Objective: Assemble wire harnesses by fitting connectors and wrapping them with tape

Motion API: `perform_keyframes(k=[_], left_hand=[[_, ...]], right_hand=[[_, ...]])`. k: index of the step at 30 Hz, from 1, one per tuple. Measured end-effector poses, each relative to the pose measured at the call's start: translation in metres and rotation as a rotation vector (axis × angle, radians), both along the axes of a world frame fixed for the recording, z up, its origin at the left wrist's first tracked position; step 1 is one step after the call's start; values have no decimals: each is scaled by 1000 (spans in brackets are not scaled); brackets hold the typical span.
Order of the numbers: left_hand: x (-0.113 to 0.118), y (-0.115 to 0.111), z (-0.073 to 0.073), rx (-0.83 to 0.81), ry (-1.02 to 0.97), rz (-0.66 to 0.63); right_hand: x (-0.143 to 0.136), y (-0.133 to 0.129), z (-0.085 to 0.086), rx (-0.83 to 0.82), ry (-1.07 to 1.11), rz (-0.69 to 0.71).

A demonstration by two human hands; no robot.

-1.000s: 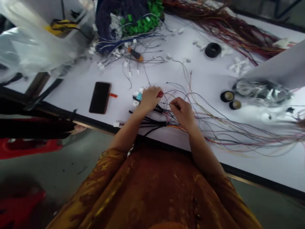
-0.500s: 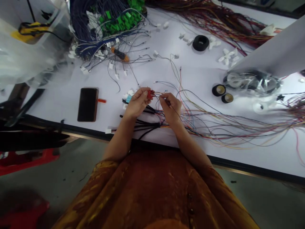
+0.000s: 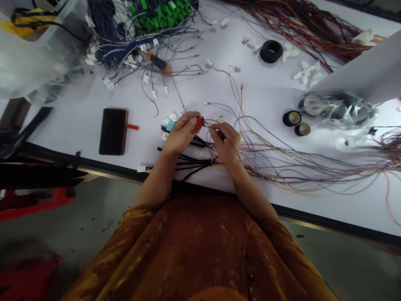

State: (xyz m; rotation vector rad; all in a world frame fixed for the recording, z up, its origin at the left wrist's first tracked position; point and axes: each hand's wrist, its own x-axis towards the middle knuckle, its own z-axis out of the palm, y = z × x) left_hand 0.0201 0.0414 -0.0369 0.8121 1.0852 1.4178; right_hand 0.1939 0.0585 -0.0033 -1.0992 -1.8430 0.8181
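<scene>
A small red connector [image 3: 200, 122] with rows of holes is pinched between the thumb and fingers of my left hand [image 3: 183, 133]. Thin wires run from its right side. Just to the right, my right hand [image 3: 226, 140] closes its thumb and forefinger on a thin dark wire [image 3: 209, 126], whose tip is at the connector's face; whether it is inside a hole I cannot tell. Below both hands lies a bundle of coloured wires [image 3: 282, 167] with black sleeved branches [image 3: 196, 163]. A light blue connector [image 3: 170, 126] lies beside my left hand, partly hidden.
A phone [image 3: 113, 131] lies at left beside a small orange strip [image 3: 133, 127]. Farther back are an orange-and-black screwdriver [image 3: 158, 62] and a heap of green connectors [image 3: 163, 21]. Black tape rolls [image 3: 271, 51] and a white panel [image 3: 360, 62] stand at right. The table's dark edge [image 3: 103, 170] runs nearest me.
The camera view has shifted slightly. My left hand has turned the red connector a little, so its holed face shows more; my right hand stays close with the wire.
</scene>
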Motion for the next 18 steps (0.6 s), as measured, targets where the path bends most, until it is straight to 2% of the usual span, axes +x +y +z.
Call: perform_keyframes(k=[5, 10, 13, 15, 18], left_hand=[[4, -1, 1, 80, -62, -19], [16, -4, 4, 91, -60, -12], [18, -2, 3, 80, -63, 31], [16, 1, 2, 58, -110, 107], [10, 7, 1, -31, -225, 226]], right_hand=[[-3, -1, -7, 90, 47, 29], [-13, 3, -13, 18, -29, 32], [-12, 2, -11, -54, -140, 75], [-1, -11, -4, -113, -217, 126], [32, -50, 12, -132, -332, 193]])
